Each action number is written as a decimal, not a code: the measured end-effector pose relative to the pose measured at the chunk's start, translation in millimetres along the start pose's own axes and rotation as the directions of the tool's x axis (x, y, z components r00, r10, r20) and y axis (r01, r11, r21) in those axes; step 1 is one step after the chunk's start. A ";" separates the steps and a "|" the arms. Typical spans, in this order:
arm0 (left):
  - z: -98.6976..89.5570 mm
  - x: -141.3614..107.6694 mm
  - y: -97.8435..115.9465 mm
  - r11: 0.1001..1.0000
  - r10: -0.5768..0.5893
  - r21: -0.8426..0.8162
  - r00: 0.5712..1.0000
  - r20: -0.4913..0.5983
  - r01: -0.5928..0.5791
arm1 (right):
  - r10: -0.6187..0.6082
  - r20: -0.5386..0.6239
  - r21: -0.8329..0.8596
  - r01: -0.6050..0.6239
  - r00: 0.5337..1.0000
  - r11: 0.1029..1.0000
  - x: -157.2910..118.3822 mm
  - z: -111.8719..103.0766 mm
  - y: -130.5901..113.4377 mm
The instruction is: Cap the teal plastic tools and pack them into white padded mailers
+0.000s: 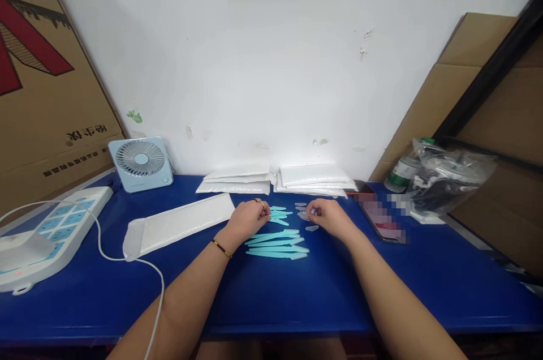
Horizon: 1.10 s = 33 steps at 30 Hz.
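My left hand [253, 215] is closed, its fingertips pinched on the handle end of a turquoise eyebrow razor [280, 215] in the upper group. Closer to me lies a second group of turquoise eyebrow razors [275, 249], side by side with their heads to the right. My right hand [330, 217] is also closed, thumb and finger together on a small clear plastic cap [303, 215]. Several such caps are scattered just left of it, one loose cap [312, 228] lying lower. The fingers partly hide what they pinch.
A white padded envelope [182, 224] lies left of my left hand. Two envelope stacks [237, 179] [311, 178] stand against the wall. At right are a phone [384, 218], a bottle [401, 173] and a plastic bag [449, 179]; at left, a fan [142, 163], power strip [63, 224] and cable [156, 269].
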<state>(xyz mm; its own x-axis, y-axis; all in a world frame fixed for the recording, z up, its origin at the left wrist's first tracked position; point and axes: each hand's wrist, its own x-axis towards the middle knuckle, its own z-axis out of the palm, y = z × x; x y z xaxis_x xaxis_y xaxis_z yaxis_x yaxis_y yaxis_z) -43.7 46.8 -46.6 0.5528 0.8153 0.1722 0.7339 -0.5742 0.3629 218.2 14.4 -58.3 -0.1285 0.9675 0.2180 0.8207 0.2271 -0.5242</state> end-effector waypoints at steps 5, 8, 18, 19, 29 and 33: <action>-1.3 -0.7 1.3 1.000 0.008 -0.004 1.000 0.005 -0.008 | -0.077 0.010 0.161 0.074 0.997 0.984 -0.4 2.2 -6.2; -2.6 -1.7 3.0 1.000 -0.004 0.006 1.000 0.011 0.004 | -0.122 0.037 0.244 0.109 0.992 0.964 -1.5 4.3 -9.8; -1.2 -0.8 0.7 0.984 -0.022 -0.177 1.000 -0.002 0.021 | 0.099 0.012 0.719 -0.077 0.995 0.691 1.6 8.1 -20.8; -1.0 -0.6 0.5 0.979 -0.022 -0.203 1.000 0.003 0.022 | 0.120 0.004 0.751 -0.082 0.993 0.655 1.9 9.0 -22.3; 0.8 1.1 -0.9 0.960 -0.042 -0.277 0.999 0.004 0.041 | 0.157 -0.027 0.845 -0.061 0.987 0.531 2.1 7.1 -16.3; 1.1 1.1 -1.8 0.957 -0.048 -0.286 0.999 0.009 0.049 | 0.154 0.042 0.865 -0.113 0.987 0.488 1.2 5.1 -14.7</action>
<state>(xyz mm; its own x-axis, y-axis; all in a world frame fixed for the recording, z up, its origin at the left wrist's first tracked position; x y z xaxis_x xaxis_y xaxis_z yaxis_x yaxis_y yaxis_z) -44.0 48.7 -48.0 0.5202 0.8414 0.1465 0.6165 -0.4887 0.6174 203.1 12.7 -54.5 -0.0235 0.9947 0.0997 -0.0663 0.0980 -0.9930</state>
